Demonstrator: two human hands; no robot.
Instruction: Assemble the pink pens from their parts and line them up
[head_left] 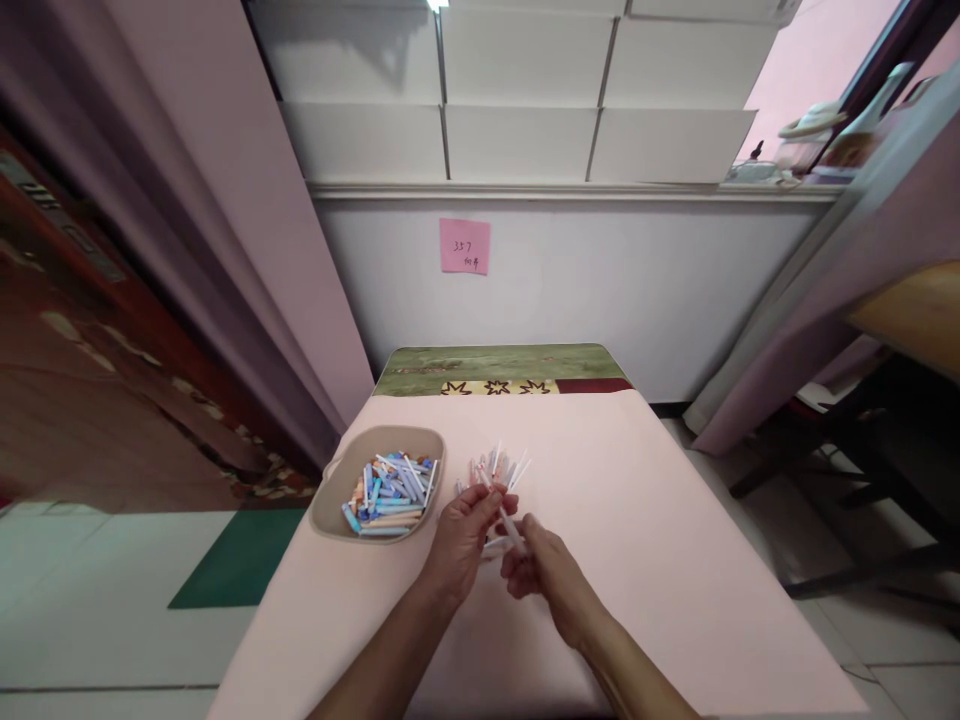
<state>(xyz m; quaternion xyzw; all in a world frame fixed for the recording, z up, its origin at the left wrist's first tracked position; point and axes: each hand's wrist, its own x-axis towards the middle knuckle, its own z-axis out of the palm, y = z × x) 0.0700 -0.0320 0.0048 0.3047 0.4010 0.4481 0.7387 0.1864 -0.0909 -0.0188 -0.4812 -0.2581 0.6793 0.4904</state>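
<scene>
A slim, pale, pen-like stick (511, 524) slants between my two hands, over the table. My left hand (469, 525) is closed, its thumb and forefinger pinching the stick's upper end. Around the lower end, the fingers of my right hand (544, 565) are curled. Just beyond the hands lies a loose pile of thin white and pinkish sticks (519, 472), partly hidden by my left hand. To the left stands a beige basket (320, 513) holding many short blue, lilac, orange and white sticks (394, 492). Whether these are pens or pen parts I cannot tell.
The table has a pale pink cover (637, 520) and a green patterned far edge (420, 368). Behind it is a white wall bearing a pink note (465, 246). A purple curtain (217, 200) hangs at left; a dark chair (885, 450) is at right.
</scene>
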